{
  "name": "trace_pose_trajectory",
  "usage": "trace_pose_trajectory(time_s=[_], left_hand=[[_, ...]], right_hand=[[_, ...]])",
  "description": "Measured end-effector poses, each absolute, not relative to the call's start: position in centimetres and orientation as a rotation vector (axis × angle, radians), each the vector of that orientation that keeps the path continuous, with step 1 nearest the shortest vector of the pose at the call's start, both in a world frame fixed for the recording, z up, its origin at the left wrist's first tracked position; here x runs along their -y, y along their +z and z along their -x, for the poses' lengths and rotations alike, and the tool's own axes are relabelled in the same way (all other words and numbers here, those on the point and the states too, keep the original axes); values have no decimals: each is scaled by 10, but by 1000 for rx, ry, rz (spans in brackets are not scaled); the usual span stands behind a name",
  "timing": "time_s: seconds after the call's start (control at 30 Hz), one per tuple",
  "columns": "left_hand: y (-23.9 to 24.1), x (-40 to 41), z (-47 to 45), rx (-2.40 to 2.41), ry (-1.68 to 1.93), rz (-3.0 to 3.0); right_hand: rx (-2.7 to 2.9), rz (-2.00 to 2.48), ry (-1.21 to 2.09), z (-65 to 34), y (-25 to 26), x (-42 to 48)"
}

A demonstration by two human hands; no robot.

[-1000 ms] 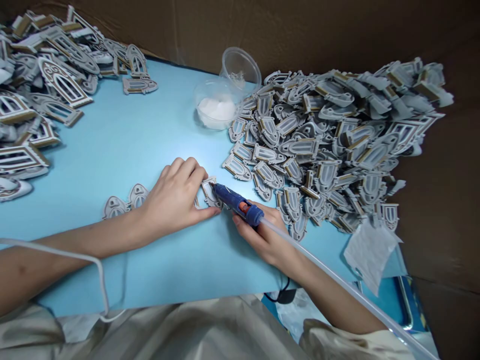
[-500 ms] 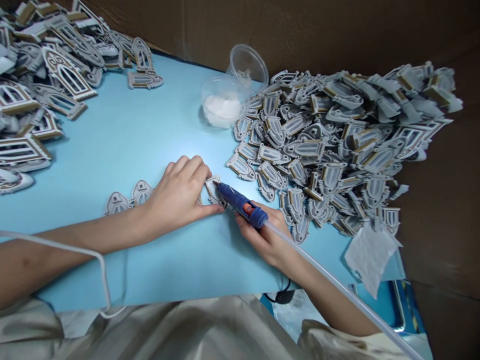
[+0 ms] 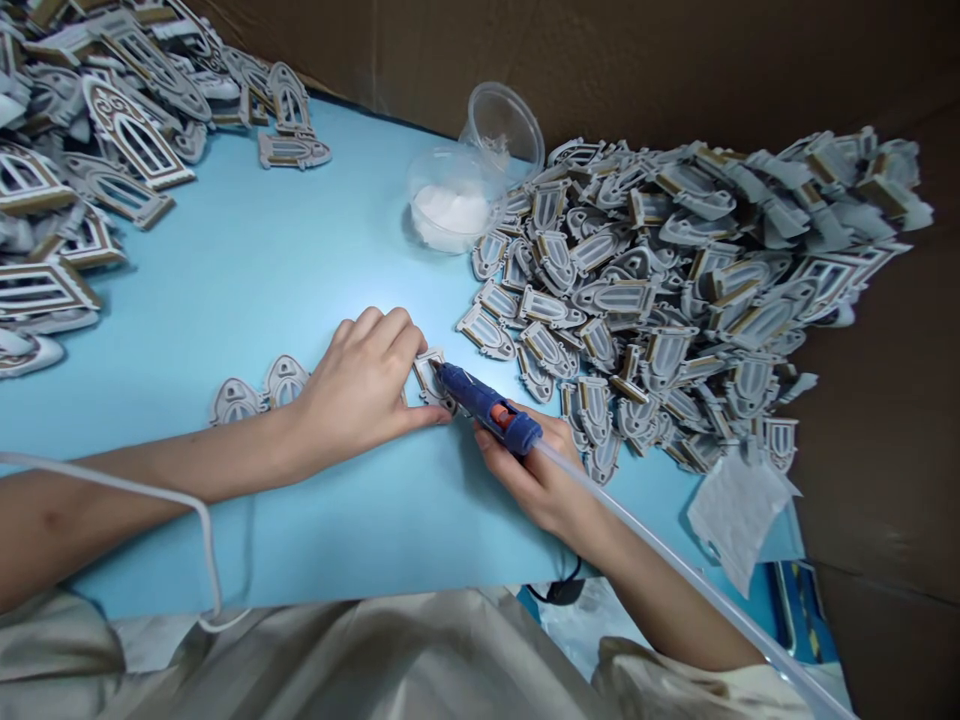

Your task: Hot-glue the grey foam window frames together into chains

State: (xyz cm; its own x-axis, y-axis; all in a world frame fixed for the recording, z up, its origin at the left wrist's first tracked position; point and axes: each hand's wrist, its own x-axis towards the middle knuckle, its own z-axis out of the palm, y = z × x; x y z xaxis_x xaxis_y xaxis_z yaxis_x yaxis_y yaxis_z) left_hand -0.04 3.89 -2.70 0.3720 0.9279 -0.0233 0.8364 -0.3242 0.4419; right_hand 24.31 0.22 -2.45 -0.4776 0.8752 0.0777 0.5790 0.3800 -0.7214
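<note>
My right hand (image 3: 536,470) is wrapped round a blue glue gun (image 3: 480,400), with a long clear glue stick (image 3: 645,535) coming out of its back end. The gun's nozzle meets the face of a small arched window-shaped piece (image 3: 425,372) lying on the table. My left hand (image 3: 360,385) is closed at the left side of that piece, index finger near its top and thumb at its lower end. Two similar arched pieces (image 3: 237,402) lie just beyond my left forearm, partly hidden by it.
A big pile of small window-shaped pieces (image 3: 645,300) spreads over the right side. Larger ones (image 3: 127,130) are heaped at the far left. Two clear plastic cups (image 3: 450,215) stand at the back, one with white material. A white cable (image 3: 150,492) crosses my left forearm. Cardboard (image 3: 420,50) walls the back.
The view has shifted slightly. Both hands, the glue gun and the window-shaped piece keep nearly the same positions, the nozzle still at the piece.
</note>
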Motion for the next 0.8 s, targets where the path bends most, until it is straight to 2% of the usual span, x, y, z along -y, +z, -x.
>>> trace_pose_trajectory(time_s=[0.8], left_hand=[[-22, -41, -2, -1541, 303, -2189]], right_hand=[[2187, 1318, 871, -238, -18, -1]])
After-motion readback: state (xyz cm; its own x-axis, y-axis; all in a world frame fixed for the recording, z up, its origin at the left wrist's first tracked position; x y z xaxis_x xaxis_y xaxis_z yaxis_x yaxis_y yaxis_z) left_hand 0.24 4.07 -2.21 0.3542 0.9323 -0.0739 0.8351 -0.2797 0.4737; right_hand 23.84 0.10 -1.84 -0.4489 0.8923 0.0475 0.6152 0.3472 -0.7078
